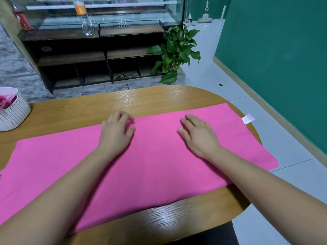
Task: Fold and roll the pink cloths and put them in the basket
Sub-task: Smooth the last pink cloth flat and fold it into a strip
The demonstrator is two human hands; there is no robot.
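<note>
Forearms (70, 183): both are reaching forward over the cloth.
Basket: the white woven plastic basket (16, 114) is sitting at the far left, well apart from both hands, holding pink fabric.
Left hand (115, 133): is resting at the cloth's far edge, fingers curled; pinching or not, I cannot tell.
Cloth: the flat pink fabric cloth (150, 165) is lying across the oval wooden table (141, 101), long axis running left to right, right end overhanging.
Right hand (198, 135): is pressing flat, fingers straight.
Label: a white tag (248, 119) is sticking out far right.
Judgement: the left hand is nearer the basket.

left hand (116, 133) loosely curled, right hand (199, 136) flat
</note>
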